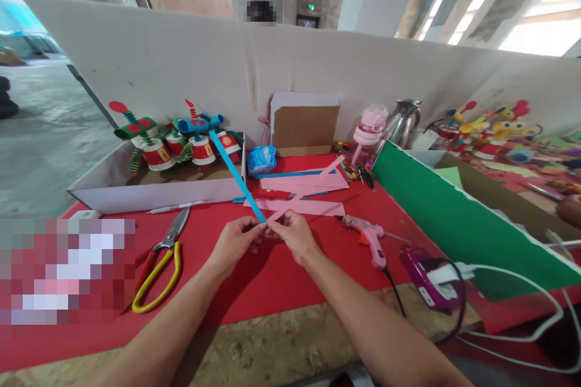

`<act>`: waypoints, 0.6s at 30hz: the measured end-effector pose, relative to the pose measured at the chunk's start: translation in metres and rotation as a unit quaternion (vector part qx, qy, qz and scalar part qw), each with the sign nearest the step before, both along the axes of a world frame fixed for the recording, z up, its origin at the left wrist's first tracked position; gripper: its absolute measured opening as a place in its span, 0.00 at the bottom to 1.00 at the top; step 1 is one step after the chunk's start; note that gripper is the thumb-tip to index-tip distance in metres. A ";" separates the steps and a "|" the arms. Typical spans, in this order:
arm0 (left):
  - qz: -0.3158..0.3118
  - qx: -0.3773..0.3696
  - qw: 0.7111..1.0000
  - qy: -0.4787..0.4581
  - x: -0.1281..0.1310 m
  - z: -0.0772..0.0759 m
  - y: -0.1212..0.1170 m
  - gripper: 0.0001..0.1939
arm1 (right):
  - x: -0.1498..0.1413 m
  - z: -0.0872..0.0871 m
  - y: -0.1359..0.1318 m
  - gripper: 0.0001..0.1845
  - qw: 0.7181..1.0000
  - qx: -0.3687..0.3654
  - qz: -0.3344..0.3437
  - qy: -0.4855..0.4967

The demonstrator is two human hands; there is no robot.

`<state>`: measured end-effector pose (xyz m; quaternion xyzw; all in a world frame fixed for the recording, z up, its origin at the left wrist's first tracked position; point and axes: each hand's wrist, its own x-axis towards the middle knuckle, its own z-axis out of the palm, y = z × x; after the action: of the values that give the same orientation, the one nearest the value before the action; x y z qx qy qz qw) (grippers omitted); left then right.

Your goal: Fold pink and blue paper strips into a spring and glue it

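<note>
Lining up two paper strips at our fingertips looks like the step in hand: blue strip (239,176) and pink strip (313,183), near ends brought together in a V. To do it well, we want ends squared and edges flush, then hold that angle; a crooked start probably skews any folding after it. Pinch light: the strips look thin and likely crease if we squeeze. If glue goes on, we'd keep it to a small dab, press the overlap flat, keep skin off the bead. Glue gun (370,234) lies on the red tabletop (281,278) right of our hands, red light showing, nozzle toward the right grip (295,237). Treat as hot.

Grip state: left grip (236,239) is narrow, thumb and finger pinching the blue strip's near end; right grip is narrow too, pinching the pink strip's near end. Can't tell if the ends are stuck or just overlap; fingers hide it.

Position: the strips meet between our two thumbs, above the tabletop. Blue strip runs away and leftward, far end in front of the cup figures (203,151) in the white box (158,196); can't tell if it touches them. Pink strip runs away and rightward, across the pink paper pieces (322,208). Shears (170,239) lie left of the left grip, well apart.
</note>
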<state>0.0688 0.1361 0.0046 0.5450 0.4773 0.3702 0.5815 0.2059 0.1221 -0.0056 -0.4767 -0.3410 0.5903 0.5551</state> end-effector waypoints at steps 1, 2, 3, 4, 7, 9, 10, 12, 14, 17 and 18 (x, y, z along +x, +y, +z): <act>0.004 0.005 1.000 -0.005 0.000 -0.001 0.000 0.17 | -0.001 -0.001 0.000 0.18 1.000 0.002 -0.010 0.000; 0.011 0.009 1.000 -0.007 0.001 -0.003 0.000 0.17 | -0.002 -0.002 0.000 0.18 1.000 0.003 -0.016 -0.002; 0.019 0.011 1.000 -0.008 0.001 -0.004 0.000 0.17 | -0.003 -0.004 0.001 0.17 1.000 0.003 -0.021 -0.005; 0.025 0.010 1.000 -0.007 0.001 -0.005 0.001 0.17 | -0.003 -0.005 0.001 0.17 1.000 0.005 -0.024 -0.009; 0.034 0.006 0.999 -0.001 0.001 -0.006 0.001 0.16 | -0.003 -0.007 0.002 0.16 1.000 0.016 -0.012 -0.020; 0.033 0.005 0.999 0.000 0.001 -0.006 0.002 0.15 | -0.002 -0.008 0.002 0.16 0.999 0.016 0.005 -0.030; 0.033 0.005 0.999 0.000 0.001 -0.005 0.002 0.14 | -0.002 -0.009 0.002 0.15 0.999 0.014 0.011 -0.040; 0.034 0.005 0.999 0.001 0.001 -0.004 0.002 0.14 | -0.002 -0.011 0.002 0.15 0.997 0.009 0.007 -0.071; 0.037 0.004 0.999 0.006 0.000 -0.003 0.002 0.14 | -0.002 -0.014 0.002 0.14 0.993 0.018 -0.008 -0.116; 0.039 0.001 0.999 0.011 -0.001 -0.004 0.002 0.15 | -0.001 -0.018 0.004 0.13 0.987 0.048 -0.004 -0.154; 0.040 -0.001 0.999 0.010 -0.001 -0.004 0.002 0.15 | -0.001 -0.019 0.005 0.12 0.987 0.052 0.010 -0.149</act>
<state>0.0678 0.1382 0.0010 0.5289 0.5046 0.3874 0.5618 0.2053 0.1275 -0.0245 -0.5261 -0.4548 0.4993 0.5167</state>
